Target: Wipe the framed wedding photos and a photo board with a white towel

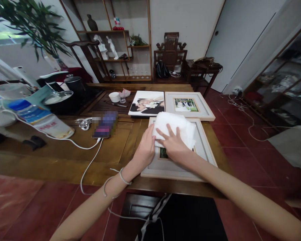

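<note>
Lower centre: right hand (174,145) pressed flat on folded white cloth (177,124), likely mid-wipe over pale wooden picture frame (203,149). Open left hand (145,149) braces it. Next stroke needs even pressure.

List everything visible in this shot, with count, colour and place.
cloth: 1, white, on near frame, under the hands
near frame: 1, pale, table's front right
far frame: 1, pale, behind near frame
photo print: 1, white and dark, left of far frame
phone: 1, dark, mid-table
cable: 1, white, from phone over table's front edge
cup: 1, white, behind photo print
kettle: 1, black, table's far left
table: 1, brown wood, centre
shelf: 1, brown, back wall
left hand: 1, at cloth's left edge
right hand: 1, flat on cloth, fingers spread
</note>
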{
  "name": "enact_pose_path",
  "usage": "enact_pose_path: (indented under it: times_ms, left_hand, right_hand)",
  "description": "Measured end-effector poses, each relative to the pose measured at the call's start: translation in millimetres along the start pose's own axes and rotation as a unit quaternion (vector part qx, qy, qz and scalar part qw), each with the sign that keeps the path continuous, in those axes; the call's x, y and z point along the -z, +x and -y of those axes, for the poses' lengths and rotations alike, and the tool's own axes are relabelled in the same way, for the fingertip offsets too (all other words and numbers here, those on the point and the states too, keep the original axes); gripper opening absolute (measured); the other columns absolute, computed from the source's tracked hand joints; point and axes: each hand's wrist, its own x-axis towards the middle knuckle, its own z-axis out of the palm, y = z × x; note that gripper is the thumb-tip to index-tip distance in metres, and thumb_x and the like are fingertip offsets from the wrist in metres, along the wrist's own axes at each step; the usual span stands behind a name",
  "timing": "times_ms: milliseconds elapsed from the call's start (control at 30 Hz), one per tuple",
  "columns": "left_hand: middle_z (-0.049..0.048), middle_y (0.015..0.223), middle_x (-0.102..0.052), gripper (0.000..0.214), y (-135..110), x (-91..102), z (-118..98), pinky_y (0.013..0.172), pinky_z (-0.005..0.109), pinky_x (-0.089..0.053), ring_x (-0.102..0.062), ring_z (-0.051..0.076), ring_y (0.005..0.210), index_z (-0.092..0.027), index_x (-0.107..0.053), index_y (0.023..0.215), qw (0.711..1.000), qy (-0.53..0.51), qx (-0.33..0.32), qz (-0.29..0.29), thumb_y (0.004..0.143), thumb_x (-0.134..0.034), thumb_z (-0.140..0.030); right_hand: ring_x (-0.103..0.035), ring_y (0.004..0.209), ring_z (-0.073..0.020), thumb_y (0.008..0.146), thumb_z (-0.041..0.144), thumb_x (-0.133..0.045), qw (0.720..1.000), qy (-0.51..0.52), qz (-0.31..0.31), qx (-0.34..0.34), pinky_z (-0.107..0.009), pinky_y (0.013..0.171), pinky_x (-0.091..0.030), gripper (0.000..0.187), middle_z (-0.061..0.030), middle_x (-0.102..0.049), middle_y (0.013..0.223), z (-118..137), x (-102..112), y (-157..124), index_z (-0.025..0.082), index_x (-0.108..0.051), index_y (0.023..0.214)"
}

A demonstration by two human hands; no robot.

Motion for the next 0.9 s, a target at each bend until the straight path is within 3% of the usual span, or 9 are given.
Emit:
enact_pose_path:
  times_ms: [100,233,400,533,633,733,800,900]
  left_hand:
    - [0.0161,0.14,-0.045,0.042,0,1.1,-1,0.112,0.045,-0.034,-0.041,0.023,0.132,-0.013,-0.035,0.139,1.0,0.023,-0.012,0.015,0.1,-0.027,-0.027]
    - [0.0174,0.136,-0.05,0.037,-1,2.3,-4,0.112,0.046,-0.035,-0.043,0.024,0.132,-0.01,-0.045,0.131,0.997,0.063,-0.042,0.028,0.099,-0.032,-0.022]
    - [0.0139,0.138,-0.051,0.034,-2,0.8,-4,0.108,0.044,-0.042,-0.047,0.024,0.13,-0.014,-0.052,0.127,0.993,0.078,-0.04,0.083,0.095,-0.042,-0.019]
    - [0.0118,0.135,-0.055,0.034,-2,0.0,-3,0.107,0.047,-0.043,-0.045,0.024,0.132,-0.015,-0.053,0.127,0.988,0.092,-0.04,0.116,0.094,-0.044,-0.018]
    - [0.0119,0.135,-0.055,0.034,-2,-0.3,-2,0.106,0.047,-0.043,-0.044,0.024,0.133,-0.014,-0.054,0.126,0.987,0.099,-0.041,0.121,0.094,-0.043,-0.017]
    - [0.0118,0.135,-0.056,0.034,-2,-1.5,-1,0.106,0.048,-0.043,-0.044,0.024,0.132,-0.014,-0.054,0.126,0.987,0.098,-0.045,0.117,0.094,-0.043,-0.016]
    - [0.0118,0.135,-0.056,0.035,-3,-3.0,1,0.106,0.048,-0.044,-0.045,0.024,0.132,-0.015,-0.053,0.128,0.988,0.094,-0.049,0.112,0.094,-0.043,-0.016]
    - [0.0131,0.134,-0.056,0.035,-4,-5.4,4,0.105,0.05,-0.044,-0.045,0.025,0.131,-0.014,-0.053,0.128,0.99,0.085,-0.053,0.096,0.093,-0.043,-0.016]
  right_hand:
    - [-0.011,0.139,-0.0476,0.075,0.003,-0.048,0.999,0.026,0.008,0.032,-0.076,0.101,-0.018,0.06,-0.0029,-0.024,0.155,14,2,-35,0.024,-0.056,0.131]
    - [-0.011,0.139,-0.0456,0.067,0.001,-0.05,0.995,0.065,0.055,0.055,-0.076,0.102,-0.017,0.068,-0.0016,-0.024,0.155,13,4,-81,0.026,-0.057,0.13]
    - [-0.018,0.14,-0.0382,0.058,-0.004,-0.042,0.995,0.077,0.055,-0.01,-0.071,0.106,-0.019,0.07,0.0019,-0.039,0.148,-16,10,-122,0.027,-0.067,0.116]
    - [-0.025,0.139,-0.0312,0.055,-0.004,-0.038,0.996,0.088,0.022,-0.026,-0.063,0.109,-0.023,0.065,0.0049,-0.048,0.141,-50,14,-138,0.028,-0.072,0.101]
    - [-0.046,0.127,-0.0344,0.06,-0.002,-0.039,0.989,0.094,-0.037,-0.104,-0.059,0.101,-0.04,0.061,-0.004,-0.054,0.137,-78,20,-130,0.024,-0.07,0.106]
    - [-0.064,0.102,-0.0356,0.069,0.002,-0.041,0.959,0.085,-0.156,-0.222,-0.052,0.082,-0.053,0.06,-0.0151,-0.064,0.12,-95,28,-99,0.016,-0.061,0.124]
    - [-0.06,0.109,-0.0357,0.07,0.001,-0.043,0.945,0.068,-0.228,-0.222,-0.05,0.084,-0.052,0.06,-0.0178,-0.064,0.119,-93,31,-70,0.012,-0.058,0.127]
    - [-0.035,0.135,-0.0315,0.069,-0.003,-0.044,0.964,0.035,-0.241,-0.106,-0.049,0.104,-0.037,0.059,-0.0162,-0.056,0.132,-72,27,-25,0.013,-0.061,0.122]
